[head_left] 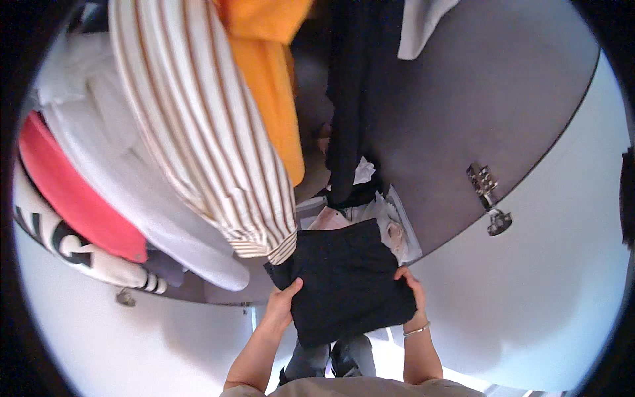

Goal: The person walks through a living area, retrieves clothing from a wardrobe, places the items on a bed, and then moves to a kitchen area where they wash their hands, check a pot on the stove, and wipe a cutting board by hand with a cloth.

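The black garment (pixel 350 284), seemingly folded but not yet set down, was clamped at its sides in the left hand (pixel 284 302) and right hand (pixel 414 294) grip, before the open wardrobe (pixel 430 126).

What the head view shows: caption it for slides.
Left hand and right hand hold a folded black garment beside clothes hanging in a wardrobe.

- Top (pixel 357 388): plain, a greyish beige; I catch just a shallow curved strip of it, so its cut is hard to tell.
- Forearms (pixel 255 354): both bare, slim, tapering towards the wrists.
- Left hand (pixel 283 301): bare, as is the wrist below it.
- Right hand (pixel 414 295): bare too.
- Bangle (pixel 417 329): thin, silvery, looped around the right wrist.
- Legwear (pixel 308 364): dark grey with blacker patches, mostly hidden.
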`<action>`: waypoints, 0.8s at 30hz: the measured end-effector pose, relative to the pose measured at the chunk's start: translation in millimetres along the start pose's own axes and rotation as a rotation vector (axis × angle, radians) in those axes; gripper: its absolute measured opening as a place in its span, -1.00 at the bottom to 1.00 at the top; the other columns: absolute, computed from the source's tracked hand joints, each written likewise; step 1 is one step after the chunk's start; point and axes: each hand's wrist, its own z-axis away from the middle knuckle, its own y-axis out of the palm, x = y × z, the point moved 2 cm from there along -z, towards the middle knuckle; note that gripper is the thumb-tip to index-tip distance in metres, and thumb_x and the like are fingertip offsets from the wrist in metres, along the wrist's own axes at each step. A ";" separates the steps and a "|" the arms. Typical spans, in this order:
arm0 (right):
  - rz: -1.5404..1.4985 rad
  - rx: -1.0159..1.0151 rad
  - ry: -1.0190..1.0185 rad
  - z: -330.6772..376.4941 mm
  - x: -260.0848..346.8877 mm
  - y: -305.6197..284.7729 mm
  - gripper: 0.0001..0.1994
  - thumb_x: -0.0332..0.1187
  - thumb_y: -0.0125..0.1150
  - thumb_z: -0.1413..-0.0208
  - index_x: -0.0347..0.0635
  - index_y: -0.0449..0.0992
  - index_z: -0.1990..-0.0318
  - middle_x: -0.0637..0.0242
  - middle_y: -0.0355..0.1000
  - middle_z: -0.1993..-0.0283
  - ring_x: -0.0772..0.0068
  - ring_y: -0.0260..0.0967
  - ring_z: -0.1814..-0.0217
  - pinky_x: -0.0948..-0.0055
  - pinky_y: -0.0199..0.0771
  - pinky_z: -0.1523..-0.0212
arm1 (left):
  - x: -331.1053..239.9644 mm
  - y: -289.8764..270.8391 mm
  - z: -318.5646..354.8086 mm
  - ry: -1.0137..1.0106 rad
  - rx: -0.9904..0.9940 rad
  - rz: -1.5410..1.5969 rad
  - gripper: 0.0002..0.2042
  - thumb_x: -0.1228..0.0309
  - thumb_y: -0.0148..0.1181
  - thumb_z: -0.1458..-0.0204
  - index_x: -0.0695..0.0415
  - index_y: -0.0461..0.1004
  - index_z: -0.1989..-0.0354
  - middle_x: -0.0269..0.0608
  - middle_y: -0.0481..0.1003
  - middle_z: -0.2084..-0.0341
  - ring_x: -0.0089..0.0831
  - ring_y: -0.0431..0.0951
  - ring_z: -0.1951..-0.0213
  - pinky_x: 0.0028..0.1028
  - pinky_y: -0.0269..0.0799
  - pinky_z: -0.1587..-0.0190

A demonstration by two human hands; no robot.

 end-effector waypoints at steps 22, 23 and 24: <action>-0.400 -0.631 0.398 388.8 -70.3 193.4 -0.75 -0.32 -0.04 -0.08 -0.23 0.32 0.12 0.26 0.37 0.18 0.33 0.34 0.15 0.33 0.35 0.10 | 57.9 -57.5 383.7 -0.381 0.494 -0.572 -0.68 0.36 0.02 -0.03 0.24 0.31 0.05 -0.29 0.37 0.15 -0.53 0.32 0.09 -0.56 0.19 0.03; -0.387 -0.667 0.411 408.6 -79.9 194.4 -0.78 -0.33 -0.02 -0.06 -0.20 0.35 0.15 0.28 0.38 0.22 0.35 0.36 0.19 0.32 0.39 0.16 | 60.5 -72.6 395.9 -0.345 0.502 -0.537 -0.67 0.34 0.01 -0.04 0.23 0.30 0.04 -0.27 0.38 0.15 -0.52 0.33 0.08 -0.55 0.19 0.02; -0.385 -0.722 0.430 425.2 -85.4 195.1 -0.81 -0.34 0.01 -0.05 -0.16 0.37 0.18 0.30 0.39 0.26 0.36 0.37 0.23 0.32 0.42 0.23 | 67.7 -86.4 402.8 -0.332 0.509 -0.506 -0.65 0.32 0.01 -0.04 0.22 0.30 0.03 -0.25 0.39 0.15 -0.51 0.34 0.08 -0.55 0.18 0.02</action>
